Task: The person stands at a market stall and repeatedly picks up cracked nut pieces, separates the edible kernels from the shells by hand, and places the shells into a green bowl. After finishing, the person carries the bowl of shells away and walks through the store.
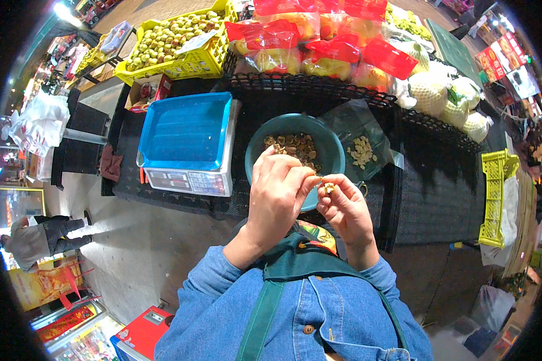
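Observation:
My left hand [275, 192] is over a teal plastic basin [262, 124], thumb and forefinger pinched on a small yellowish-brown scrap [317, 179]. Beside it, my right hand [348, 207] grips a pale, knobbly nut-like piece [329, 188] between thumb and fingers. The two hands' fingertips meet at the scrap. Inside the basin lie many brown, shell-like pieces [298, 145], partly hidden by my left hand. To the basin's right, a clear plastic bag [370, 131] lies on the black table covering, with a small heap of pale kernels [362, 152] on or in it.
A weighing scale with a blue tray [187, 131] stands left of the basin. Behind are bagged fruits [293, 40] with red tops, net-wrapped fruits [429, 92] and a yellow crate [207, 67] of jujube-like fruit. Far left, a person [40, 237] stands on the floor.

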Available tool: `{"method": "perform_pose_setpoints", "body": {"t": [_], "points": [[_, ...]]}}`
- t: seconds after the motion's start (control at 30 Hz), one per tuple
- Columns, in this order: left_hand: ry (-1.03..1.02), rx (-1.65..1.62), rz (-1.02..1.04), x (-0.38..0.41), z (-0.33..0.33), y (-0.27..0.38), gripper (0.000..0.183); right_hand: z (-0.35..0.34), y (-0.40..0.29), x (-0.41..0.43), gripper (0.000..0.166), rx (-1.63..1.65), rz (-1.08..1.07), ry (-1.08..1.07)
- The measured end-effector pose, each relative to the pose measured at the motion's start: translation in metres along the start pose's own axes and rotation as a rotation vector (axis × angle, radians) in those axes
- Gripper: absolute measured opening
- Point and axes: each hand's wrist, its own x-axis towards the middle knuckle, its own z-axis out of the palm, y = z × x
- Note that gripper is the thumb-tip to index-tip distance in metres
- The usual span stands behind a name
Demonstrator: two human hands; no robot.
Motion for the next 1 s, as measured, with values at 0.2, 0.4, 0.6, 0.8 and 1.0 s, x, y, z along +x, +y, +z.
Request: {"method": "perform_pose_setpoints", "body": {"t": [0.2, 0.4, 0.6, 0.8, 1.0], "points": [[0.055, -0.159, -0.135, -0.005, 0.011, -0.006, 0.016, 0.000, -0.001, -0.002, 0.022, 0.093, 0.019, 0.003], [-0.014, -0.271, -0.224, -0.008, 0.012, -0.002, 0.016, 0.002, 0.005, 0.000, 0.012, 0.061, -0.094, 0.061], [-0.163, -0.494, -0.289, -0.007, 0.009, 0.004, 0.010, 0.015, 0.002, -0.001, 0.010, -0.085, -0.182, 0.182], [-0.236, -0.646, -0.448, -0.009, 0.009, 0.006, 0.013, 0.021, 0.005, -0.003, 0.013, -0.409, -0.323, 0.264], [-0.261, -0.645, -0.490, -0.010, 0.007, 0.006, 0.013, 0.023, 0.007, -0.006, 0.012, -0.601, -0.394, 0.242]]}}
